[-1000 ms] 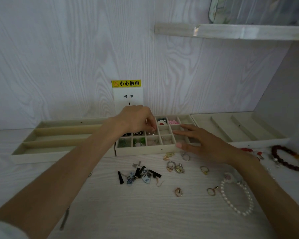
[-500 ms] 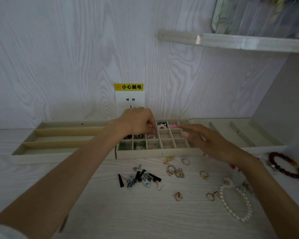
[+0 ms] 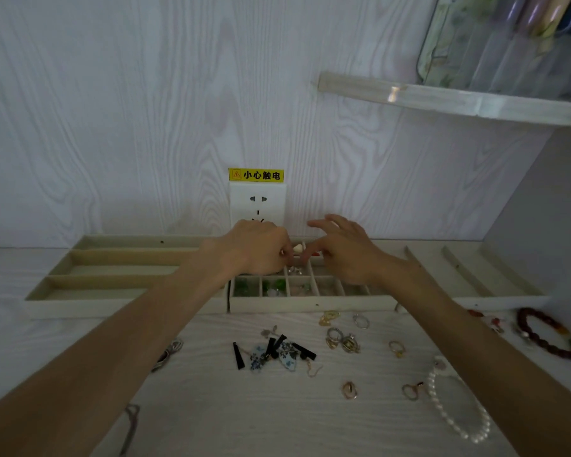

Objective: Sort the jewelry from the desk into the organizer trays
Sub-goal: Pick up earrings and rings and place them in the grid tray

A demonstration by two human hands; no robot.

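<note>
A small pale, rounded piece (image 3: 297, 248), smooth like shell or resin, is seen between the two hands above the rear cells of the beige, fabric-lined grid tray (image 3: 310, 305). It lies at the fingertips of the left hand (image 3: 256, 250), whose fingers are curled as if pinching it, though the contact itself is too small to confirm. The right hand (image 3: 343, 255) is just beside it on the other side, thumb and forefinger drawn toward the piece and the remaining fingers spread; whether anything is held cannot be told. The left hand is judged nearer, so the drop turns on the cell directly beneath. Green glassy pieces (image 3: 271, 286) fill front cells. On the pale wood-grain desk (image 3: 211, 407), metal rings (image 3: 342, 339), black bar earrings (image 3: 272, 352) and a white pearl strand (image 3: 455, 410) are left unsorted.
</note>
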